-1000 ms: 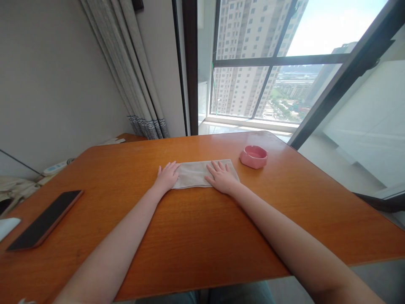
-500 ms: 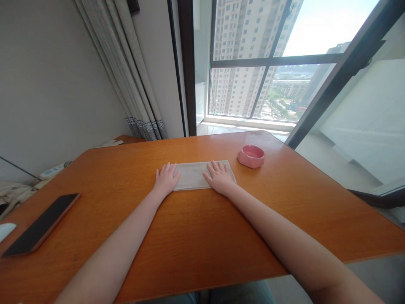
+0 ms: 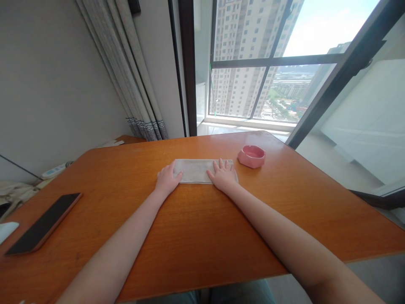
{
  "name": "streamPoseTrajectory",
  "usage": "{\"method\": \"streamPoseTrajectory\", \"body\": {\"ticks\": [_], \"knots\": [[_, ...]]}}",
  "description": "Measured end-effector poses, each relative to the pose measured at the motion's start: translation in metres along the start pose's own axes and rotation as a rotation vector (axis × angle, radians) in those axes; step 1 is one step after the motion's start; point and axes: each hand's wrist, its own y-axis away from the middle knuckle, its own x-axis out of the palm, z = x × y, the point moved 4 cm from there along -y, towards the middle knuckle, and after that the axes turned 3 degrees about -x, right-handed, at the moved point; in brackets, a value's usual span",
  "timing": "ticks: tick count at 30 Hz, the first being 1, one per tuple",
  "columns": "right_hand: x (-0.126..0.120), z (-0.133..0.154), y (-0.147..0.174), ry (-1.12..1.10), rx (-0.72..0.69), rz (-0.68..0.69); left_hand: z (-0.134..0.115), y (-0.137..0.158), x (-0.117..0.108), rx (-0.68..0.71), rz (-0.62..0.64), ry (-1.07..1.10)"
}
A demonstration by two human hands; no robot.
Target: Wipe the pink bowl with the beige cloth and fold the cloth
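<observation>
A folded pale grey cloth (image 3: 195,171) lies flat as a long strip across the wooden table. At its left end rests my left hand (image 3: 166,178), fingers bent a little along the short edge and thumb spread onto the near edge; its fingertips are partly hidden. My right hand (image 3: 223,176) lies flat with spread fingers on the cloth's right end, covering part of it. Neither hand visibly grips the cloth.
A pink faceted bowl (image 3: 252,157) stands just right of the cloth. On the left of the table (image 3: 190,236) lies a dark flat phone-like slab (image 3: 43,223), with a white object (image 3: 7,231) beside it at the frame edge. A large window (image 3: 253,88) is beyond.
My left hand has gone from lying flat to bent fingers at the cloth's left end. The cloth and my right hand have shifted slightly right and away from me.
</observation>
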Motion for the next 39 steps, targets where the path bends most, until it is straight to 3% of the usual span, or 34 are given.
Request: {"method": "streamPoseTrajectory", "body": {"ticks": [4,7,9,12,16,19,21,23,27,29,31,36,39], "knots": [[0.000,0.000,0.000,-0.001,-0.009,-0.006,-0.002,-0.001,0.003,0.009,0.087,0.426],[-0.002,0.000,0.001,-0.008,-0.017,-0.021,0.005,0.000,0.007,-0.223,0.085,0.646],[-0.005,0.001,0.002,-0.022,-0.055,-0.040,0.010,0.000,0.006,-0.305,0.044,0.633],[-0.010,0.005,0.002,-0.103,-0.205,-0.070,0.020,-0.004,-0.008,-0.272,-0.151,0.495],[-0.018,0.012,0.006,-0.168,-0.387,-0.146,0.036,-0.006,-0.038,-0.209,-0.595,0.418],[-0.017,0.016,0.009,-0.171,-0.395,-0.160,0.031,-0.003,-0.052,-0.161,-0.711,0.407],[-0.014,0.021,0.012,-0.209,-0.409,-0.162,0.013,0.003,-0.052,-0.056,-0.685,0.361],[-0.011,0.030,0.015,-0.240,-0.457,-0.169,-0.016,0.011,-0.041,0.152,-0.540,0.264],[-0.006,0.039,0.017,-0.268,-0.503,-0.180,-0.070,0.034,0.008,0.542,0.100,0.113],[-0.005,0.038,0.014,-0.306,-0.477,-0.156,-0.079,0.041,0.023,0.610,0.262,0.090],[-0.005,0.035,0.011,-0.373,-0.463,-0.145,-0.077,0.041,0.027,0.586,0.256,0.071],[-0.004,0.032,0.006,-0.474,-0.481,-0.190,-0.068,0.030,0.013,0.441,-0.041,0.044],[-0.001,0.032,0.005,-0.482,-0.467,-0.204,-0.071,0.030,0.012,0.452,-0.103,0.051]]}}
